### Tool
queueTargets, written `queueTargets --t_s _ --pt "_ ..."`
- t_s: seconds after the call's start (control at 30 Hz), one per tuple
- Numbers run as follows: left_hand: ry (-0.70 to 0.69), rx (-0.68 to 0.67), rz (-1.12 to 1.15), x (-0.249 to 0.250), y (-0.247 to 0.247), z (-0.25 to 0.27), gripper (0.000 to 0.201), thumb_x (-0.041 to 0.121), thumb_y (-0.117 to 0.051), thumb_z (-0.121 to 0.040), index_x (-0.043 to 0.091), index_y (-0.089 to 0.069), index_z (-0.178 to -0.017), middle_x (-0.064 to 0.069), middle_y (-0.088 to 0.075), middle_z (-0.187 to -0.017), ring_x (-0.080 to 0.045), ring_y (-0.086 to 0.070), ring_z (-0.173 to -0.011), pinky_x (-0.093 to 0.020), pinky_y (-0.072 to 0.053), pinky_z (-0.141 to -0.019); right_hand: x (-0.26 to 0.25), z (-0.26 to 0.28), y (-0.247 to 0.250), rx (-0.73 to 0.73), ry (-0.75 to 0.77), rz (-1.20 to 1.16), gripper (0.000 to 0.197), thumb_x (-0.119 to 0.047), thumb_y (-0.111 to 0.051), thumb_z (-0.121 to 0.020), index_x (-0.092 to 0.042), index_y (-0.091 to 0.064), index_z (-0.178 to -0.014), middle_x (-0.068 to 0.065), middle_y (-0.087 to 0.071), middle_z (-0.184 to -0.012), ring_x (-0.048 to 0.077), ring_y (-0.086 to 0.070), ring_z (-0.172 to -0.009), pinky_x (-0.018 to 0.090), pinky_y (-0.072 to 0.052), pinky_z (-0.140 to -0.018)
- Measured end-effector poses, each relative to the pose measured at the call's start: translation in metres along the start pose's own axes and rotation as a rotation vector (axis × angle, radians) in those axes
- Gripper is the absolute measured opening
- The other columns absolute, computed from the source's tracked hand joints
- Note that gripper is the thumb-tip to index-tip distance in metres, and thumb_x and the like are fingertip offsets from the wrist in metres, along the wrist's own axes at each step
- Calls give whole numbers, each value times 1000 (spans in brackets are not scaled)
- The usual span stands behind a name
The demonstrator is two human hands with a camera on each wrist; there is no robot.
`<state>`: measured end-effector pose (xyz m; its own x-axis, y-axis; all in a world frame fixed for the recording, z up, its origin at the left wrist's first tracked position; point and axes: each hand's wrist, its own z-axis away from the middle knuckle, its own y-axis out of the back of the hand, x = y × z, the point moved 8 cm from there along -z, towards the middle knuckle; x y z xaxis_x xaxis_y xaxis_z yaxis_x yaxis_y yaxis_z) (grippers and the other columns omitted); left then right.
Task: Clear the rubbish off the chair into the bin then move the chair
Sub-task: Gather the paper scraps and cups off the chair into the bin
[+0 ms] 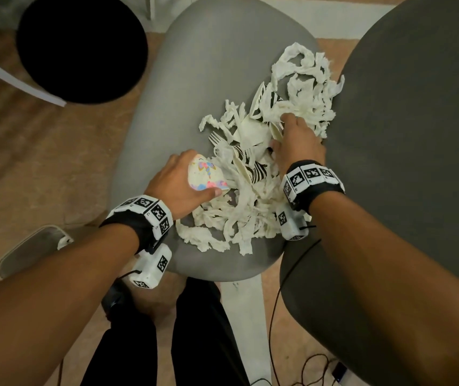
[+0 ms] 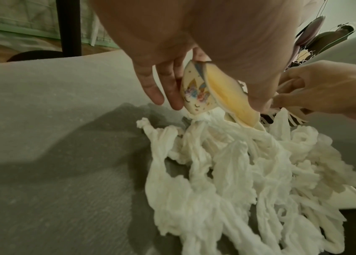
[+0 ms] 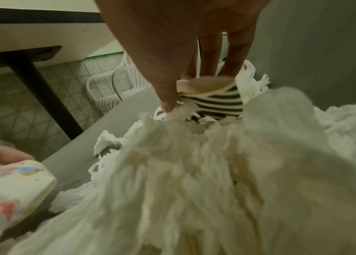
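Shredded white tissue, plastic forks and striped paper pieces lie heaped on the grey chair seat. My left hand grips a squashed unicorn-print paper cup at the pile's left edge; the left wrist view shows the cup held between fingers and thumb above the tissue. My right hand is dug into the pile's far right part. In the right wrist view, my right hand pinches a black-and-white striped paper cup among the tissue.
The chair's dark grey backrest rises at the right. A black round stool stands at the upper left. A pale bin sits on the wooden floor at the lower left. Cables trail by the chair's white leg.
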<state>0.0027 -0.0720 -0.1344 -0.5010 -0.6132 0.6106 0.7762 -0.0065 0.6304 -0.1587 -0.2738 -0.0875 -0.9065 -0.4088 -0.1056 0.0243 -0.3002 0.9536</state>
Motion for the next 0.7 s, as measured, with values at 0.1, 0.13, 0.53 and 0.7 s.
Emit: queueTargets --t_s 0.1,0.13,0.53,0.7 --pt "-4 13 3 1 5 1 90 68 -75 -63 35 -34 -136 3 -48 -130 -20 -53 -111 -35 -47 -92 -3 6 11 21 31 -34 38 -30 -63 -93 -17 -50 -126 7 -56 -125 32 -59 -110 46 -49 -82" --pt "-4 20 7 1 6 1 90 69 -75 -62 34 -35 -135 3 -49 -129 -20 -53 -110 -37 -48 -92 -6 8 15 39 49 -32 35 -31 -63 -93 -17 -52 -124 6 -57 -123 31 -59 -108 44 -48 -80" --pt "93 199 165 -45 42 40 81 72 -71 -62 35 -41 -128 7 -59 -121 -19 -58 -104 -35 -50 -88 -143 73 25 188 392 -205 25 -31 -57 -87 -17 -63 -106 4 -62 -101 27 -61 -90 39 -50 -73" --pt "240 323 339 -140 76 92 79 66 -78 -57 42 -43 -125 13 -62 -116 -14 -62 -100 -31 -52 -86 -244 119 -20 9 511 -361 26 -31 -60 -87 -17 -64 -108 2 -61 -103 25 -63 -88 38 -52 -70"
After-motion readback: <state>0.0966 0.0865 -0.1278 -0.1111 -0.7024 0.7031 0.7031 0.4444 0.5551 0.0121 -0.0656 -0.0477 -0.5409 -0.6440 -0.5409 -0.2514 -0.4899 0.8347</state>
